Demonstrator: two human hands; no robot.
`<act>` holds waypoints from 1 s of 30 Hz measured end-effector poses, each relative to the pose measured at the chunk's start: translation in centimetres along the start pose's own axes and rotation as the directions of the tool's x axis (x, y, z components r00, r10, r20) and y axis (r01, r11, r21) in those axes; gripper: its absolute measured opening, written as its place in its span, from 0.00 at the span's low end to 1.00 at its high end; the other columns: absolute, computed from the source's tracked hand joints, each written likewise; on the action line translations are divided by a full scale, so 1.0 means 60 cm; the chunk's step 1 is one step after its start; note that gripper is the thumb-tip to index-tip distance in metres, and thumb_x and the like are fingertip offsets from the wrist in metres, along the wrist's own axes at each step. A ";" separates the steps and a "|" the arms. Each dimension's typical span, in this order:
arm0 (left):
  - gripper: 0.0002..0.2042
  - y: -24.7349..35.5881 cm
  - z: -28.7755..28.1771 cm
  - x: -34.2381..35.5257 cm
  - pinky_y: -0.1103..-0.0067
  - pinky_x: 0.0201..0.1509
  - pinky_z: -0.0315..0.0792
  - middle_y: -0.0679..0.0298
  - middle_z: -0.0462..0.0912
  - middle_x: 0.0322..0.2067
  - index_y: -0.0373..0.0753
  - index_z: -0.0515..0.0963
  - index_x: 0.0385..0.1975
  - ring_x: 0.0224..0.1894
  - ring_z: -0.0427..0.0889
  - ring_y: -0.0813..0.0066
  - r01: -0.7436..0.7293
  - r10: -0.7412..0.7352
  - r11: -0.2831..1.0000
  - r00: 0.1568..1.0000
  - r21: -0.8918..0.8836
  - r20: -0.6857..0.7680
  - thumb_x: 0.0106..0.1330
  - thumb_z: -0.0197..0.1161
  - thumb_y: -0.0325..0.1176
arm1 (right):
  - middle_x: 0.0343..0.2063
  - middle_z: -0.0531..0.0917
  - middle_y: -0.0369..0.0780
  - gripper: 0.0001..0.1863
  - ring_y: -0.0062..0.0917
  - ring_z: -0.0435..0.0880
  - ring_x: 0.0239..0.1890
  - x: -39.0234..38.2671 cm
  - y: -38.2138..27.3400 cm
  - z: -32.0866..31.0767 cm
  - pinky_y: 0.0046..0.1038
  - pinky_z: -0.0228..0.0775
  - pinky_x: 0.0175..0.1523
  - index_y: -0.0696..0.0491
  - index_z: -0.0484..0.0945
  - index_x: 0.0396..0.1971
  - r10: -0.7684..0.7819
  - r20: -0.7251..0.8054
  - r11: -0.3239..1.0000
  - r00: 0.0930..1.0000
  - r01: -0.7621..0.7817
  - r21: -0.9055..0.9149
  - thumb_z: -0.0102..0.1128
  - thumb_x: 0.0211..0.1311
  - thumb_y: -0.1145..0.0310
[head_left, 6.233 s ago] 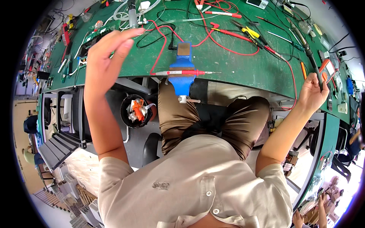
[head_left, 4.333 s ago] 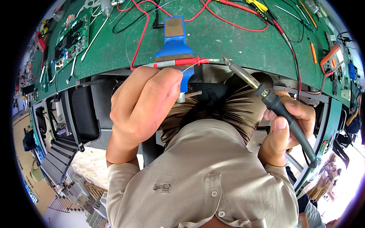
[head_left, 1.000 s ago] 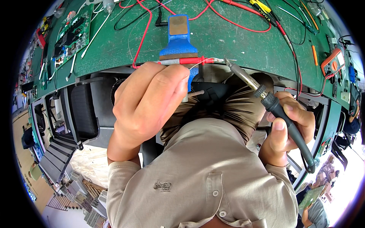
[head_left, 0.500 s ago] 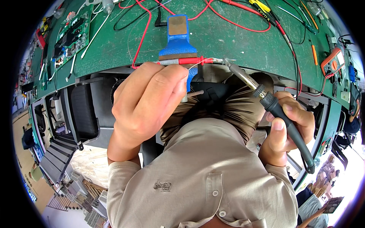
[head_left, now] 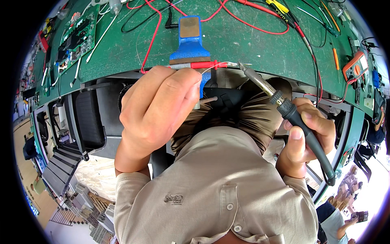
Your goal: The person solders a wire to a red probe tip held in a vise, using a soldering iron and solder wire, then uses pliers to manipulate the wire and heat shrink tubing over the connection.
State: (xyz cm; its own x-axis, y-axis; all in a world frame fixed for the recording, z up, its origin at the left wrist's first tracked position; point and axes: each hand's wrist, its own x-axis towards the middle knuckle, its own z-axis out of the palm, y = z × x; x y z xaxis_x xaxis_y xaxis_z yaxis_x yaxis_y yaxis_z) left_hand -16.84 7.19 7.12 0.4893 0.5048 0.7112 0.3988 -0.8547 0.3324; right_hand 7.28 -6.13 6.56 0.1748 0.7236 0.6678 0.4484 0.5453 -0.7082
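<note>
A blue vise (head_left: 190, 49) at the table's front edge holds a red and grey test probe (head_left: 203, 64) lying crosswise, its bare metal tip pointing right. My left hand (head_left: 160, 105) is closed in front of the vise, thumb and fingertips pinching a thin solder wire (head_left: 208, 72). That wire curves up to the probe's metal tip. In my right hand (head_left: 310, 134) is a soldering iron (head_left: 294, 114) with a dark handle, gripped like a pen. Its tip is at the probe's metal end; whether they touch I cannot tell.
A green circuit board (head_left: 79, 38) lies on the green table (head_left: 150, 51) at left. Red and black leads (head_left: 260, 28) run across the back. An orange multimeter (head_left: 355, 67) and an orange-handled screwdriver (head_left: 336, 59) are at right. A chair (head_left: 89, 118) stands at left.
My hands, the solder wire and the probe have hardly moved; the iron's tip has shifted very slightly. At the lower right, another person's arm and the dark object in their hand have moved.
</note>
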 end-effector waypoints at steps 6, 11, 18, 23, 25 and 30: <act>0.15 -0.001 0.000 -0.004 0.76 0.22 0.71 0.64 0.76 0.24 0.38 0.82 0.31 0.22 0.77 0.71 0.009 -0.009 1.000 1.000 0.018 -0.005 0.42 0.72 0.17 | 0.19 0.78 0.41 0.16 0.28 0.77 0.21 -0.002 0.000 -0.003 0.39 0.78 0.36 0.61 0.71 0.40 0.000 0.006 1.000 1.000 0.000 0.010 0.68 0.57 0.71; 0.10 0.002 0.002 -0.003 0.84 0.22 0.64 0.66 0.78 0.23 0.35 0.82 0.31 0.19 0.66 0.82 0.018 -0.018 1.000 1.000 -0.012 -0.015 0.50 0.70 0.15 | 0.19 0.78 0.42 0.16 0.27 0.77 0.21 -0.001 0.003 -0.002 0.39 0.78 0.36 0.62 0.72 0.40 -0.023 0.016 1.000 1.000 0.022 0.022 0.68 0.56 0.73; 0.14 0.001 0.001 0.000 0.77 0.22 0.70 0.64 0.76 0.23 0.38 0.81 0.31 0.22 0.77 0.71 0.004 -0.004 1.000 1.000 0.001 0.004 0.43 0.71 0.16 | 0.19 0.79 0.42 0.16 0.27 0.77 0.20 -0.001 0.005 -0.003 0.38 0.78 0.35 0.63 0.72 0.40 -0.038 0.013 0.999 0.999 0.038 0.019 0.68 0.56 0.73; 0.14 0.001 0.001 0.002 0.77 0.22 0.70 0.64 0.76 0.23 0.36 0.81 0.31 0.22 0.77 0.71 -0.009 0.009 1.000 1.000 -0.016 0.007 0.43 0.70 0.15 | 0.19 0.79 0.42 0.16 0.27 0.77 0.21 -0.002 0.003 -0.001 0.38 0.78 0.34 0.62 0.72 0.40 -0.023 -0.003 1.000 1.000 0.023 0.008 0.68 0.57 0.72; 0.15 0.001 0.001 0.004 0.77 0.22 0.70 0.64 0.76 0.23 0.36 0.81 0.32 0.22 0.77 0.71 -0.014 0.014 1.000 1.000 -0.018 0.011 0.43 0.70 0.15 | 0.19 0.79 0.42 0.17 0.27 0.77 0.21 -0.001 0.001 -0.001 0.37 0.79 0.34 0.62 0.72 0.39 -0.010 -0.007 1.000 1.000 0.010 0.001 0.69 0.57 0.71; 0.14 0.001 0.001 0.005 0.77 0.22 0.70 0.64 0.76 0.23 0.36 0.80 0.31 0.22 0.76 0.70 -0.011 0.012 0.999 1.000 -0.031 0.016 0.43 0.70 0.15 | 0.19 0.78 0.41 0.17 0.28 0.77 0.21 0.004 -0.005 -0.001 0.37 0.78 0.34 0.62 0.72 0.39 -0.006 0.013 1.000 1.000 0.007 -0.018 0.69 0.57 0.70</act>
State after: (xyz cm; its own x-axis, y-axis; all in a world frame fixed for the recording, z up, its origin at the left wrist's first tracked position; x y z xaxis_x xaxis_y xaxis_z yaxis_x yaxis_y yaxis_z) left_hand -16.61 7.28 7.30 0.5060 0.4968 0.7051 0.3690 -0.8636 0.3436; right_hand 7.27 -6.13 6.96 0.1604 0.7256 0.6692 0.4651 0.5424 -0.6996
